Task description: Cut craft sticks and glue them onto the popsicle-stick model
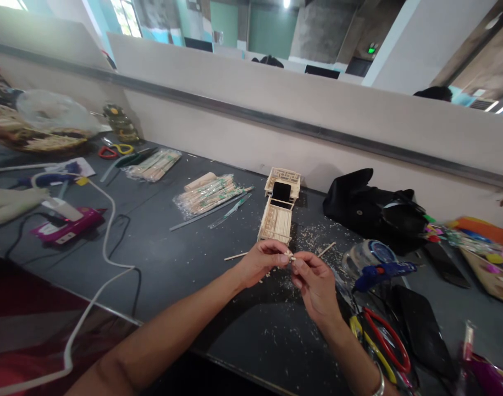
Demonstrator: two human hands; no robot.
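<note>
My left hand [264,259] and my right hand [313,280] meet over the dark table [185,258], fingertips pinched together on a small pale wooden piece [291,257] held between them. Just beyond the hands stands a little model [278,212] built of thin wooden sticks, with a dark opening near its far end. Loose sticks [236,256] and wood crumbs lie around the hands.
Bags of sticks [210,195] lie left of the model, a metal ruler [210,212] beside them. A blue glue gun [381,272], red and yellow scissors [383,341] and a black bag [366,206] are at right. A white cable [106,242] and pink device [65,225] are at left.
</note>
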